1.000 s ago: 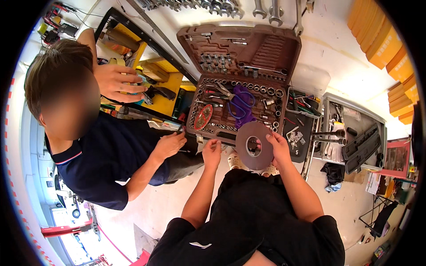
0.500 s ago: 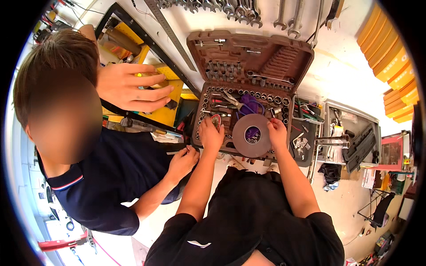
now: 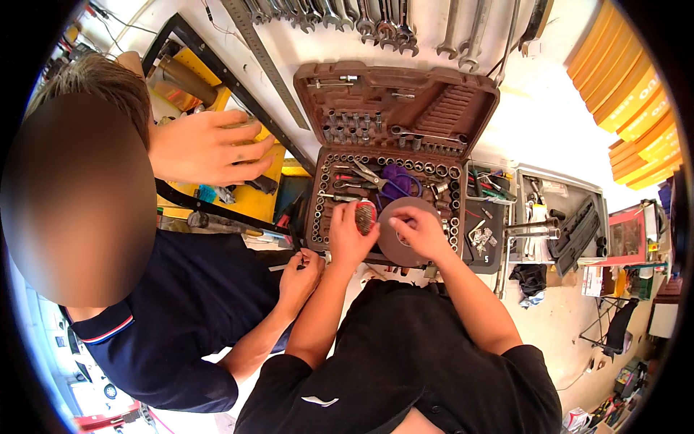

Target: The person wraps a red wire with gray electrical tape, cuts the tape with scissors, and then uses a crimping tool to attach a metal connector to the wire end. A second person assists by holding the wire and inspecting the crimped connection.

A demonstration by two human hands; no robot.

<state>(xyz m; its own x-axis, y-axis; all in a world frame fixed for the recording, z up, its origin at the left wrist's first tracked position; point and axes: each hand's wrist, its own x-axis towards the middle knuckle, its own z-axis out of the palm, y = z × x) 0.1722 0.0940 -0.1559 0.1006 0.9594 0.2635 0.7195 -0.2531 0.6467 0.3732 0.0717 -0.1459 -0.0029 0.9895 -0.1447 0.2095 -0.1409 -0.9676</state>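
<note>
Box print: printed characters face outward on the stacked orange-yellow boxes [image 3: 629, 108], upper right of the frame.
Shirt mark: one slim, curved white mark [image 3: 319, 401] on the black fabric shirt [image 3: 361, 354], bottom centre.
Tray mark: one pale character on the flat black tray [image 3: 477, 249], right of centre.
Case edge: the front edge of the open brown plastic socket case [image 3: 394, 75], centre of the frame, passes beneath both hands in the view.
Working room: a narrow gap separates the hands; a co-worker's lower hand [image 3: 300, 278] is just beside the left forearm.
Left hand [image 3: 352, 235]: fingers and thumb closed around the red-rimmed oval item.
Right hand [image 3: 423, 230]: fingertips bent over the disc's middle; whether they grip cannot be told.
Oval item: red-rimmed oval item [image 3: 366, 215], centre, with mottled brown-grey interior; partly covered by fingers.
Disc: flat, round, brown-grey disc [image 3: 392, 248] with a central hole, centre of the frame, overlapping the case; contact beneath cannot be told.
</note>
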